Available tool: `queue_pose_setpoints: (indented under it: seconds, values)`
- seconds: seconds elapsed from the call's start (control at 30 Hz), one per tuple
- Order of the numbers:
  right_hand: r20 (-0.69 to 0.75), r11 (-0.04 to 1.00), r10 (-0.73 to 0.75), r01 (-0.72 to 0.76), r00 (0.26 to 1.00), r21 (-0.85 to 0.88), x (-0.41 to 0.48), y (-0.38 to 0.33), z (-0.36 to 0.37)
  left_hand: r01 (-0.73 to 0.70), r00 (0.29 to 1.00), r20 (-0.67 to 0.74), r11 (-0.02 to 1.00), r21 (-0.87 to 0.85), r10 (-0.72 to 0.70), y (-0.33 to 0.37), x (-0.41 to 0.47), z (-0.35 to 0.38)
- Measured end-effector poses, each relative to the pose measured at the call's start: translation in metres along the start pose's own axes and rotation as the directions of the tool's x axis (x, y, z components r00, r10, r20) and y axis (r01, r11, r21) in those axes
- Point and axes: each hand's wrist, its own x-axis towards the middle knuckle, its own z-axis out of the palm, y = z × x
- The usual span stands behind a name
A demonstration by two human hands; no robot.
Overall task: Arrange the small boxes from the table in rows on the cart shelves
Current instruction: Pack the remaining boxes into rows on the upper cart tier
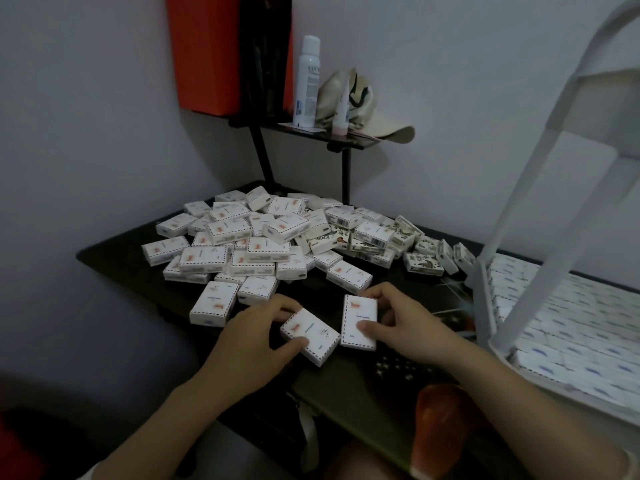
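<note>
head view, left hand (pixel 256 336) pinching box (pixel 309 336), right hand (pixel 403 325) gripping another box (pixel 359 322)

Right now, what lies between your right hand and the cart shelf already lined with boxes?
In the head view, only bare dark tabletop with a star print, then the cart's white upright, separates the right hand from the cart shelf.

Matt cardboard boxes (pixel 263 237) on a glossy dark table (pixel 114 261); cloth cap (pixel 349 98).
</note>
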Motion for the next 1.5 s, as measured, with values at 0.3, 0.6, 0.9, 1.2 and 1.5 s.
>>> queue_pose_setpoints:
  seconds: [0.3, 0.6, 0.9, 1.2, 1.5]
  values:
    - [-0.293, 0.896, -0.364, 0.246, 0.884, -0.368, -0.077, -0.054, -0.065, 0.140, 0.989, 0.096, 0.905, -0.401, -0.111, 0.050, 0.018, -0.007]
    - [-0.744, 0.849, -0.498, 0.424, 0.446, -0.314, -0.168, -0.126, -0.226, -0.276, 0.947, -0.036, 0.754, -0.596, 0.319, 0.209, 0.064, -0.055]
    - [-0.823, 0.984, -0.181, 0.094, 0.538, -0.154, -0.142, -0.102, -0.332, -0.597, 0.802, -0.313, 0.665, -0.449, 0.509, 0.323, 0.122, -0.106]
    - [-0.614, 0.996, 0.074, -0.087, 0.786, 0.008, -0.091, -0.080, -0.341, -0.730, 0.680, -0.353, 0.638, -0.246, 0.642, 0.396, 0.185, -0.112]
    - [-0.352, 0.995, 0.093, -0.072, 0.931, 0.073, -0.086, -0.067, -0.336, -0.724, 0.684, 0.046, 0.670, 0.163, 0.728, 0.436, 0.233, -0.078]
